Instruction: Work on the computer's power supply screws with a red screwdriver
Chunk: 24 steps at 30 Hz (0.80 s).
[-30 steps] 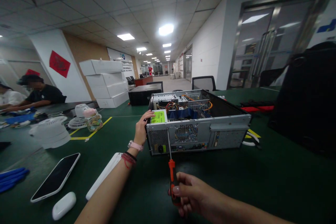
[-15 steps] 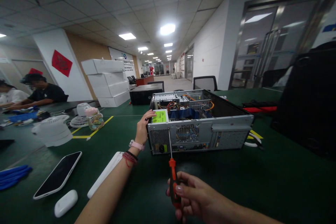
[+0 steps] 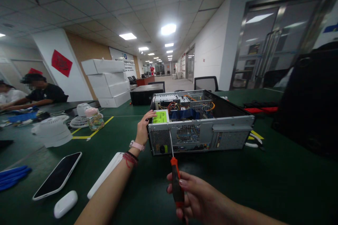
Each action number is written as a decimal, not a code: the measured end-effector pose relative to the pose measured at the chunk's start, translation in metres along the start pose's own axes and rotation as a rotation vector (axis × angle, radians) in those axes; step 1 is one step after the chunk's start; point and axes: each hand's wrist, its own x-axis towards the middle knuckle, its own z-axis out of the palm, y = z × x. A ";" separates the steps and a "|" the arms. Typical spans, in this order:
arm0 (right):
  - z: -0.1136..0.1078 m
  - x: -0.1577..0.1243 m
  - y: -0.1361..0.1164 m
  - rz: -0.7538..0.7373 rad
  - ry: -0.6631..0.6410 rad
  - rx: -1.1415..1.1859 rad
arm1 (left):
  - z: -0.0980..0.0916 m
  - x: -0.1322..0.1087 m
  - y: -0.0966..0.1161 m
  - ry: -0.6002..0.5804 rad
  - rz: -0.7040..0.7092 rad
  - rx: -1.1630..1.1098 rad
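An opened computer case (image 3: 232,130) lies on the green table, its rear panel facing me and its wires and boards showing from above. My left hand (image 3: 143,128) grips the case's left rear corner, fingers over the top edge beside the power supply with a green label (image 3: 160,116). In my right hand (image 3: 195,193) is a screwdriver (image 3: 177,186) with an orange and black handle, held between thumb and fingers. Its shaft slants up to the rear panel, and the tip meets the panel at the power supply's right edge.
Left on the table (image 3: 211,182) are a phone (image 3: 58,175), a white earphone case (image 3: 66,204), a long white object (image 3: 105,174) and blue gloves (image 3: 14,177). Farther off are a jar (image 3: 95,121), white boxes (image 3: 109,66) and people (image 3: 47,91). Pliers (image 3: 255,140) lie right of the case.
The screwdriver's handle has turned in my right hand, with the fingers shifted slightly around it. My left hand remains on the case corner.
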 end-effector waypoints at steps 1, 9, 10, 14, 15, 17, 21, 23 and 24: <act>0.000 0.000 0.001 -0.003 0.025 0.006 | 0.000 0.000 0.000 -0.001 0.000 -0.001; -0.004 0.007 0.014 -0.004 0.144 -0.002 | -0.001 0.000 -0.001 -0.002 -0.011 0.006; -0.005 0.007 0.014 -0.011 0.147 -0.012 | -0.001 0.000 0.000 -0.003 -0.012 0.006; -0.006 0.005 0.014 -0.027 0.144 -0.054 | 0.000 0.000 -0.001 0.000 -0.017 0.010; -0.006 0.005 0.014 -0.032 0.142 -0.060 | 0.000 0.000 -0.001 0.001 -0.019 0.014; -0.006 0.004 0.014 -0.039 0.134 -0.065 | 0.000 0.000 -0.001 0.001 -0.018 0.017; -0.004 0.002 0.012 -0.072 0.112 -0.055 | 0.000 0.000 -0.001 -0.003 -0.016 0.014; -0.003 0.001 0.011 -0.078 0.096 -0.052 | 0.000 0.000 -0.001 -0.004 -0.016 0.011; -0.003 0.001 0.011 -0.073 0.085 -0.053 | 0.000 0.000 -0.001 -0.003 -0.014 0.010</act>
